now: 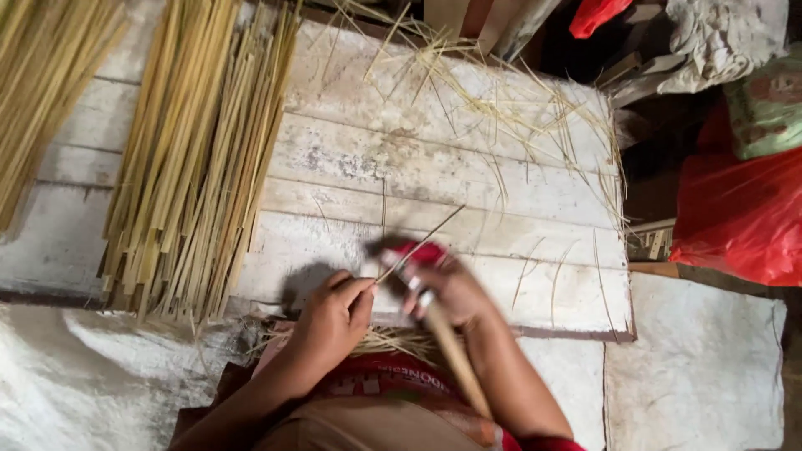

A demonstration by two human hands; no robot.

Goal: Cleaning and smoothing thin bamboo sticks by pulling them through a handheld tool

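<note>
We pinch a thin bamboo sliver (418, 244) in our left hand (334, 321), its grip clamped on the lower end; the sliver slants up over the pale plank worktop (434, 167). Our right hand (447, 288) is closed around a wooden-handled knife (451, 351). Bamboo strip bundles (196, 159) lie to the left.

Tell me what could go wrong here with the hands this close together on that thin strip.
The left hand pinches a thin bamboo strip right beside the right hand, which grips a wooden-handled tool; its working end is blurred, but a slip could catch the left fingers. The strip is very thin and might snap or splinter. Loose slivers on the white boards could prick a resting hand.
</note>
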